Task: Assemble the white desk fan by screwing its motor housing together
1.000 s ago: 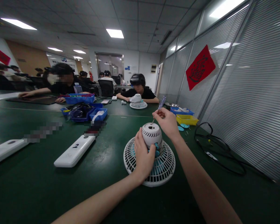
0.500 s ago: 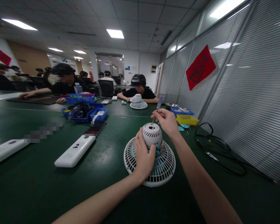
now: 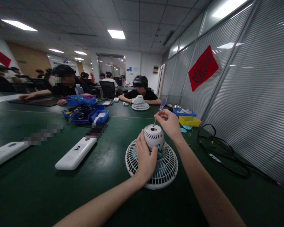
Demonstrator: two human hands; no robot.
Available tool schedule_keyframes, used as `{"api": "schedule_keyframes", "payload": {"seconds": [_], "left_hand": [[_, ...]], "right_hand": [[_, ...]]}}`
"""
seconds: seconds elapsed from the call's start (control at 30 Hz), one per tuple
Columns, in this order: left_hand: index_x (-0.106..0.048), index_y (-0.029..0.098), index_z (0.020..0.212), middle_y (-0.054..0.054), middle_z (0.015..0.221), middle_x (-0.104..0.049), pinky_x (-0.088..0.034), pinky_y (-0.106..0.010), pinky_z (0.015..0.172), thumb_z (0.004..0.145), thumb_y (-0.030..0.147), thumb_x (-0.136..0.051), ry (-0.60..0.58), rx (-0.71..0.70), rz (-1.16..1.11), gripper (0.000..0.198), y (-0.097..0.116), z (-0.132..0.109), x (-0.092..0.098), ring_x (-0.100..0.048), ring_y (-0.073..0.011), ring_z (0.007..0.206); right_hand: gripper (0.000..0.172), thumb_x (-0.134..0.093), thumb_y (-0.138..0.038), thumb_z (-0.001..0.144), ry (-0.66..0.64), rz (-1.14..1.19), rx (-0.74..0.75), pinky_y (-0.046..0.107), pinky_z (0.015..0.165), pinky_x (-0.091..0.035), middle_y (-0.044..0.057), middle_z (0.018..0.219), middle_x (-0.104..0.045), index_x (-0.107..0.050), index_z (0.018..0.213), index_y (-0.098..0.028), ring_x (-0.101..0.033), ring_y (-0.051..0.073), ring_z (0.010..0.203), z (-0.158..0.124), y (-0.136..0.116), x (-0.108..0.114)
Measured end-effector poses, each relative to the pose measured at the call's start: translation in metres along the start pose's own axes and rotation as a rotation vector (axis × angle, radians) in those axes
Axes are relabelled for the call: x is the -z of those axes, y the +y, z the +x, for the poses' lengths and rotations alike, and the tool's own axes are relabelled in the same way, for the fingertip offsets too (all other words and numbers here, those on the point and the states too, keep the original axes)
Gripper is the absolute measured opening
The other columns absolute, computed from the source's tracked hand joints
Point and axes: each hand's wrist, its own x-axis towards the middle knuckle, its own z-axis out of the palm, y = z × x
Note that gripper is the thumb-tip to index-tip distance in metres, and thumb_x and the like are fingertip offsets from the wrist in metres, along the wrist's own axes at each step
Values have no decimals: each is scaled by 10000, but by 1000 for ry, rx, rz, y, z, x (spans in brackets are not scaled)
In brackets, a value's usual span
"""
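Observation:
A white fan head (image 3: 154, 135) rests face down on its round grille (image 3: 165, 176) on the green table. My left hand (image 3: 146, 157) is wrapped round the left side of the motor housing, its thumb near some light-blue parts. Above the housing my right hand (image 3: 169, 122) pinches the shaft of a screwdriver with a clear purplish handle (image 3: 163, 103). The screwdriver leans to the right, and its tip meets the top of the housing beside a dark opening.
Blue trays (image 3: 81, 115) with cables stand at the back left, near a white device marked 2 (image 3: 75, 153). To the right are a yellow tray (image 3: 189, 121), light-blue discs, small screws and a black cable (image 3: 223, 149). A person (image 3: 140, 88) sits opposite with another fan.
The screwdriver handle has tilted slightly further right, and the fingers of my right hand have shifted a little on the shaft. My left hand and the fan have stayed in place.

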Motion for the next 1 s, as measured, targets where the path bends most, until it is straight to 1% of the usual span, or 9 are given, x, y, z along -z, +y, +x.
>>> {"api": "schedule_keyframes", "payload": {"seconds": [0.1, 0.17, 0.3, 0.4, 0.53, 0.63, 0.77, 1.0], "left_hand": [[-255, 170, 1400, -135, 1415, -341, -188, -463, 1152, 763, 183, -446, -13, 2, -7, 665, 0, 0, 0, -296, -254, 1365], [-252, 179, 1402, -130, 1420, -335, -184, -464, 1153, 768, 187, -445, -19, 4, -12, 663, 0, 0, 1, -291, -253, 1368], [-254, 183, 1398, -129, 1420, -337, -189, -470, 1150, 762, 180, -448, -12, -1, -18, 665, 0, 0, 1, -296, -253, 1362], [-249, 164, 1401, -138, 1423, -332, -184, -466, 1152, 766, 190, -444, -21, 6, -13, 664, 1, 0, 1, -292, -255, 1361], [-244, 127, 1401, -159, 1422, -330, -186, -457, 1152, 762, 187, -440, -19, 3, 3, 671, 1, 0, 0, -289, -255, 1358], [-256, 159, 1395, -141, 1412, -346, -196, -458, 1148, 756, 182, -442, -7, -8, 7, 667, 0, 0, 0, -300, -251, 1358], [-261, 177, 1397, -130, 1406, -350, -207, -454, 1146, 751, 185, -451, -2, -8, 5, 674, -2, 1, -1, -312, -250, 1358], [-259, 177, 1403, -130, 1408, -352, -206, -444, 1148, 761, 194, -449, -10, -11, 2, 670, -1, 0, 0, -311, -250, 1361]], "right_hand": [[165, -656, -317, 709, 1, 50, -40, 294, 618, -493, 32, 669, -667, -549, 693, -192, -651, 178, 642, 1, 1, -1], [147, -649, -299, 705, -11, 83, -63, 289, 602, -493, 43, 664, -679, -558, 688, -186, -649, 173, 625, 2, 2, -2], [78, -576, -248, 749, -57, 135, -76, 272, 581, -497, 58, 700, -711, -596, 737, -174, -630, 146, 596, 2, 1, -2], [103, -521, -206, 770, -84, 123, -74, 278, 601, -505, 60, 736, -718, -615, 783, -166, -628, 139, 604, 2, 0, -2], [104, -510, -217, 788, -61, 74, -31, 299, 648, -514, 57, 740, -704, -603, 785, -171, -649, 154, 658, 1, 1, -2], [95, -526, -245, 798, -33, 20, 14, 305, 656, -515, 50, 716, -687, -591, 766, -182, -664, 174, 705, 1, 2, -2], [129, -534, -281, 811, -31, -39, 53, 306, 647, -508, 36, 688, -674, -575, 727, -193, -648, 172, 665, 0, 1, -1], [131, -537, -239, 805, -59, -53, 99, 290, 633, -490, 21, 667, -659, -572, 683, -207, -627, 165, 636, -2, -7, 0]]}}
